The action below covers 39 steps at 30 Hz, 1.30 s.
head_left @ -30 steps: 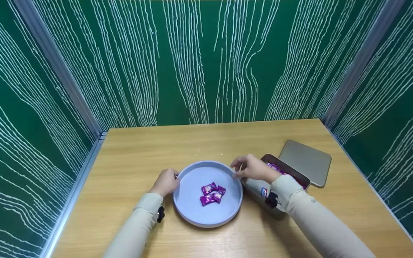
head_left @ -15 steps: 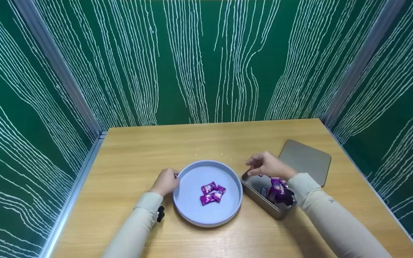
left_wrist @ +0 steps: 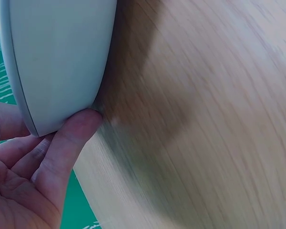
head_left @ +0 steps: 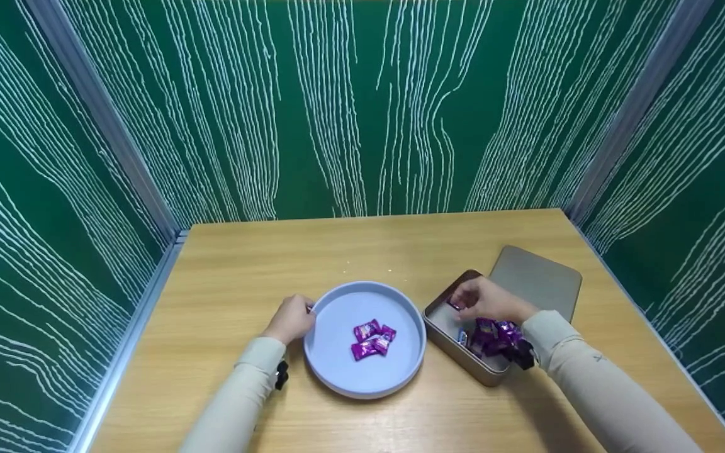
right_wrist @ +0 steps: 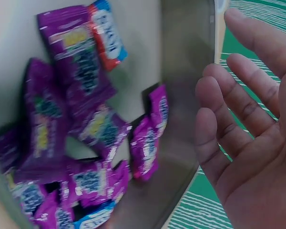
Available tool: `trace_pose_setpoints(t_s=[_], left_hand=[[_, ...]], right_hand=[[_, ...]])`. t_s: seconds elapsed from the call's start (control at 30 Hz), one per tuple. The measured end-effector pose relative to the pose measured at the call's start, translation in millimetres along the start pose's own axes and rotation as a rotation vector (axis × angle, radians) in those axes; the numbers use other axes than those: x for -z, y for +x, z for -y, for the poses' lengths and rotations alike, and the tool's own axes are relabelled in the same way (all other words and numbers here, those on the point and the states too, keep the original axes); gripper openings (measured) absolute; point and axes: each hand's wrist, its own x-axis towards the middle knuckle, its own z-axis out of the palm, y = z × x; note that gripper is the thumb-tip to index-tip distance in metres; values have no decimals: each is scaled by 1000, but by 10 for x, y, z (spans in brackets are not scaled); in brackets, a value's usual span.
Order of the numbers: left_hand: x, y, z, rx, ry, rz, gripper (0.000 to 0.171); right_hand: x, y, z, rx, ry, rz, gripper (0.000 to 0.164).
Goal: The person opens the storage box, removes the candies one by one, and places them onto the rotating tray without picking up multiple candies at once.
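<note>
My left hand (head_left: 291, 319) grips the left rim of a round pale-blue tray (head_left: 338, 372). In the left wrist view its thumb (left_wrist: 69, 138) presses the tray's outer wall, and the other fingers lie across the rim. Several purple-wrapped candies (head_left: 373, 341) lie in a small cluster in the tray. My right hand (head_left: 494, 301) is over a rectangular metal tin (head_left: 463, 360), its fingers loosely bent with nothing held in the right wrist view. Inside the tin are several purple candies (right_wrist: 78, 62) and a red-and-blue-wrapped one (right_wrist: 106, 34); the hand partly hides them in the head view.
The tin's flat lid (head_left: 542, 280) lies on the wooden table (head_left: 262, 264) behind the tin to the right. Green panels (head_left: 312, 126) with white wavy lines enclose the back and sides. A few tiny bright specks dot the table behind the tray.
My right hand has moved from the tray's right rim rightward over the tin, then lower into its opening. The left hand and the candies in the tray stay put.
</note>
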Motion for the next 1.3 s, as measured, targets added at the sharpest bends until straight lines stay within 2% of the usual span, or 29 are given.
trace_pose_setpoints(t_s=[0.13,0.3,0.43,0.67,0.93,1.3], left_hand=[[6,-2,-10,26,-10,18,29],[3,2,-14,28,-12,25,28],[2,2,-9,2,-4,9,27],[4,-8,-6,-60,15,-27,21],[8,-12,-7,-25,3,-22,25],[17,-8,0,-27,-5,-7,21]], right_hand=[[-37,-28,-116,19,-42,3,26],[-79,-59,-214,-7,-99,32,25],[-121,-74,-256,-28,-144,52,26],[-208,-86,-310,-28,-144,70,28],[-265,-108,-298,-64,-262,69,28],[-296,-112,-236,-34,-273,42,25]])
